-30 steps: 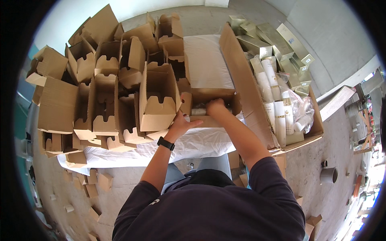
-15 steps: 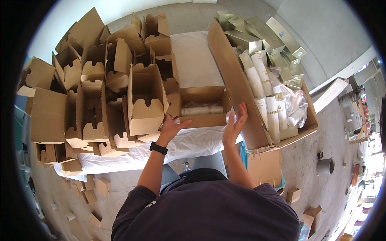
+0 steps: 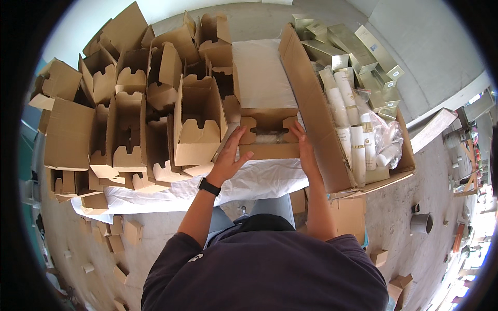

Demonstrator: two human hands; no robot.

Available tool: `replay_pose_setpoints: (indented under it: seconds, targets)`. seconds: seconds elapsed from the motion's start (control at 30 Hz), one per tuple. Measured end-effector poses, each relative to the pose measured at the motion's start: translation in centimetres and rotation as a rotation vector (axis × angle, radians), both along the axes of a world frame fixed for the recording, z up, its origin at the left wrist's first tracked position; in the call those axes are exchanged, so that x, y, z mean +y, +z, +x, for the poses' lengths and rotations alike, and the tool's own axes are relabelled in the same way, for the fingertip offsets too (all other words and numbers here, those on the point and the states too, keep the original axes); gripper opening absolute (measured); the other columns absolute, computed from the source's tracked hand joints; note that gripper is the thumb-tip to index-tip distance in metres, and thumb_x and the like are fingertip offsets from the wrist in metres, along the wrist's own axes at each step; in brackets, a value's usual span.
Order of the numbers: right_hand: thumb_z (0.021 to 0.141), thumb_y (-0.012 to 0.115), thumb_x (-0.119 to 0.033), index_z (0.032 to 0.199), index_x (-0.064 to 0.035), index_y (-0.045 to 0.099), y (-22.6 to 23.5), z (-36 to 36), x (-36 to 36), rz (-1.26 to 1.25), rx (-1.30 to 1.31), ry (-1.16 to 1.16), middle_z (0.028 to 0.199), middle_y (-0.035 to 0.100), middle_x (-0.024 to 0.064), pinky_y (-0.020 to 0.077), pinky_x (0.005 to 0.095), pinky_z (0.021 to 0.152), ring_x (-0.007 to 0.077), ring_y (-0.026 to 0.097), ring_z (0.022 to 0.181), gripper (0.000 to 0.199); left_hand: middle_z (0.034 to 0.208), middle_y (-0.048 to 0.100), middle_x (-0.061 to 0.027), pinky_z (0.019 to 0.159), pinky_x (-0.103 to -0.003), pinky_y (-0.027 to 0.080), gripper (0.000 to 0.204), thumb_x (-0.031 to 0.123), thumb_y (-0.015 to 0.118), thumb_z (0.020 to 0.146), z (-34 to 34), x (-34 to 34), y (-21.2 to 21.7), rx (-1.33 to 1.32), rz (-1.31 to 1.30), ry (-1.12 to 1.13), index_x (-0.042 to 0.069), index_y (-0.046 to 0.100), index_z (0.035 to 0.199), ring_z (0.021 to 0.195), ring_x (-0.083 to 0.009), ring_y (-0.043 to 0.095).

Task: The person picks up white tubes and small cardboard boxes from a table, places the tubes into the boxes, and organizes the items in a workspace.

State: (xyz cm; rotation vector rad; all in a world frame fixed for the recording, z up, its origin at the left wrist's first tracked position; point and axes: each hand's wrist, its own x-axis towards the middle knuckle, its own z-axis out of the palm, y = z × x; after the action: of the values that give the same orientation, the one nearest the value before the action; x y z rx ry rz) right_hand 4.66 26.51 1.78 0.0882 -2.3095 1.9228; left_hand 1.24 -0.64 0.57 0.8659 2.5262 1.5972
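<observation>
A small brown cardboard box (image 3: 268,151) lies in front of me, its top facing up. White wrapped tubes (image 3: 268,138) show inside, partly covered by its notched side flaps. My left hand (image 3: 228,158), below a black wristwatch, grips the box's left end, with fingers on that flap and the thumb at the front wall. At the opposite end, my right hand (image 3: 306,150) holds the other flap with its fingertips. Both flaps are folded inward over the opening. The far wall stands upright behind them.
Several empty open cartons (image 3: 129,124) crowd the left. At right stands a large carton (image 3: 316,119) with white gold-banded bottles (image 3: 358,150), clear plastic bags (image 3: 384,127) and gold boxes (image 3: 358,52). White sheeting (image 3: 259,181) covers the table. Small boxes (image 3: 133,232) lie on the floor.
The small box's side flaps have been folded inward, covering part of the tubes. Both hands have moved up onto its ends, the right one now touching the flap. The view has shifted slightly.
</observation>
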Motion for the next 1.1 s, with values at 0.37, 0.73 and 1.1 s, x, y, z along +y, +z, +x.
replay_pose_setpoints:
  seconds: [0.37, 0.73, 1.1]
  targets:
    - [0.085, 0.068, -0.011, 0.141, -0.0071, 0.043, -1.7, -0.9, 1.9, 0.011, 0.104, 0.193, 0.158, 0.027, 0.011, 0.0212, 0.0384, 0.117, 0.0246, 0.024, 0.146, 0.062, 0.148, 0.039, -0.0163, 0.115, -0.04, 0.027, 0.061, 0.03, 0.062, 0.092, -0.4, 0.6, -0.9, 0.086, 0.011, 0.054, 0.004, 0.038, 0.142, 0.14, -0.0339, 0.031]
    - [0.085, 0.066, -0.007, 0.136, -0.0066, 0.046, -2.5, -2.9, -1.9, 0.002, 0.176, -0.334, 0.131, 0.05, 0.0095, 0.0374, 0.0363, 0.104, 0.0225, 0.048, 0.122, 0.055, 0.123, 0.052, -0.0154, 0.104, -0.037, 0.038, 0.045, 0.023, 0.059, 0.096, -1.4, 3.3, -2.5, -0.054, 0.273, 0.371, 0.003, 0.044, 0.133, 0.117, -0.029, 0.051]
    - [0.073, 0.07, -0.005, 0.117, -0.0099, 0.053, -1.5, -5.0, 1.1, 0.341, 0.291, -0.125, 0.149, 0.033, 0.0161, 0.0333, 0.0405, 0.11, 0.0364, 0.036, 0.137, 0.047, 0.14, 0.042, -0.0154, 0.103, -0.036, 0.041, 0.058, 0.022, 0.058, 0.097, -1.5, 3.6, -2.2, -0.143, 0.354, 0.295, 0.003, 0.031, 0.144, 0.125, -0.0256, 0.047]
